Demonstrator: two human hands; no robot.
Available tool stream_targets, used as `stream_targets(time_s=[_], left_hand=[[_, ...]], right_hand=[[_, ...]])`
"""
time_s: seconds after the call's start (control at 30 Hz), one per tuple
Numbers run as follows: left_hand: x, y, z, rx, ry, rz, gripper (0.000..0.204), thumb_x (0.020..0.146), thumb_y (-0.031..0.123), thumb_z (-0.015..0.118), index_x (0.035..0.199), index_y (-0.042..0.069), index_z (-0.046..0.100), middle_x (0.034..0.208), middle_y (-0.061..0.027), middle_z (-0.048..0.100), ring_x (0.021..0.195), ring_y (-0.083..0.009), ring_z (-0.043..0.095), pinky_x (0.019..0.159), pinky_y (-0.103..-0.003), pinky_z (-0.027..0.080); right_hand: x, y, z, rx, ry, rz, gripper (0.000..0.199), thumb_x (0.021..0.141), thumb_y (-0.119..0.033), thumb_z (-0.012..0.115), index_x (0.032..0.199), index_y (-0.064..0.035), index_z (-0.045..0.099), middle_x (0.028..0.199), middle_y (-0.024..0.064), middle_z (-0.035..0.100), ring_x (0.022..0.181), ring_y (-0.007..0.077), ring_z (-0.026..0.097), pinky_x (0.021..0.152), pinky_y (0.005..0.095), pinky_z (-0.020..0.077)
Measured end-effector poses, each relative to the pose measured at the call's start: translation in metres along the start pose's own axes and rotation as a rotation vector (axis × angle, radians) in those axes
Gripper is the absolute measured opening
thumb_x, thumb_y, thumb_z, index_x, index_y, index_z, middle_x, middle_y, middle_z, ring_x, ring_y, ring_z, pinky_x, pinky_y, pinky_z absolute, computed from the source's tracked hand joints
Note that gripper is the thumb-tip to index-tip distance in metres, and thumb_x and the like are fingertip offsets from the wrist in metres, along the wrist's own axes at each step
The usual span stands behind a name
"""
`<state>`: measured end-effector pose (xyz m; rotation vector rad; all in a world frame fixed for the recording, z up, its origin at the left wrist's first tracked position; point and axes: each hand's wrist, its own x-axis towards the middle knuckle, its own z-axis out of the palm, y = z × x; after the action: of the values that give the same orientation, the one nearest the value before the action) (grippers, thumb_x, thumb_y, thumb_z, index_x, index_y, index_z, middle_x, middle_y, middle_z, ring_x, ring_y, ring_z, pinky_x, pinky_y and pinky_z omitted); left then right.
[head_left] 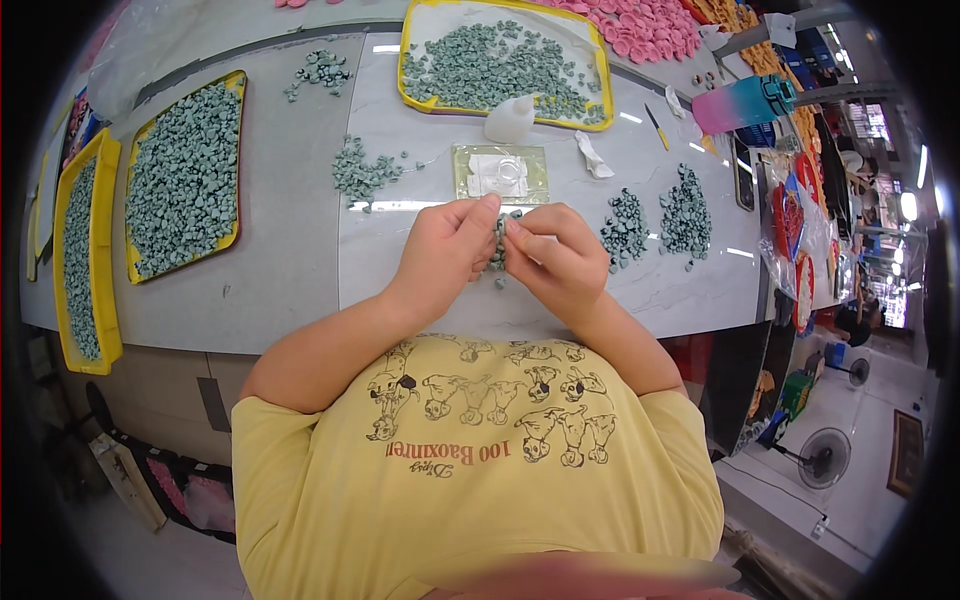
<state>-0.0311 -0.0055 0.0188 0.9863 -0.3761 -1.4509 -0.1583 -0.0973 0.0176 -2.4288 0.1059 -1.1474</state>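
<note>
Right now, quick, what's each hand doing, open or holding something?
Left hand: closed, fingers curled; its exact grip cannot be told.
Right hand: closed, seemingly pinching a small green piece.

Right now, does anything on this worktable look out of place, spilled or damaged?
Nothing looks clearly damaged or spilled. Slightly untidy: a crumpled white scrap lies loose beyond the right hand, and a few green pieces sit scattered just outside the heap beyond the left hand.
</note>
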Motion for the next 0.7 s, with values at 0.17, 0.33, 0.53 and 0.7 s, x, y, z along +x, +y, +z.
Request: stream_targets(time_s=[0.17,0.33,0.53,0.7], left_hand=[[0.003,-0.002,0.000,0.100,0.029,-0.053,0.035,0.091,0.031,0.048,0.066,0.007,0.048,0.054,0.0053,0.039,0.047,-0.0031,0.031,0.042,-0.020,0.026],[0.007,-0.019,-0.001,0.449,0.010,-0.165,0.039,0.091,0.032,0.048,0.062,0.006,0.047,0.054,0.0037,0.042,0.049,-0.0037,0.036,0.044,-0.021,0.030],[0.009,-0.015,0.010,0.089,-0.005,-0.173,0.018,0.090,0.019,0.044,0.080,0.005,0.048,0.067,0.0009,0.045,0.054,-0.0059,0.036,0.048,-0.019,0.031],[0.025,-0.014,0.016,-0.020,-0.011,-0.123,0.009,0.089,0.008,0.039,0.094,0.003,0.044,0.077,-0.0020,0.045,0.057,-0.0063,0.036,0.048,-0.020,0.031]], right_hand=[[0.013,-0.001,-0.026,0.132,-0.099,0.217,0.018,0.068,0.006,0.067,0.085,0.0020,0.064,0.077,0.0101,0.061,0.066,0.0207,0.059,0.056,0.0275,0.0461],[0.008,0.016,-0.078,-0.207,-0.464,0.523,0.013,0.076,0.001,0.060,0.087,-0.0031,0.065,0.080,0.0084,0.063,0.071,0.0239,0.060,0.062,0.0285,0.0471],[-0.020,0.023,-0.111,-0.411,-0.883,0.672,0.009,0.072,-0.001,0.059,0.081,-0.0022,0.062,0.081,0.0085,0.060,0.078,0.0277,0.057,0.069,0.0342,0.0458],[-0.022,0.032,-0.111,-0.458,-0.923,0.617,0.011,0.070,-0.001,0.059,0.080,-0.0038,0.060,0.084,0.0085,0.058,0.085,0.0268,0.055,0.072,0.0345,0.0454]])
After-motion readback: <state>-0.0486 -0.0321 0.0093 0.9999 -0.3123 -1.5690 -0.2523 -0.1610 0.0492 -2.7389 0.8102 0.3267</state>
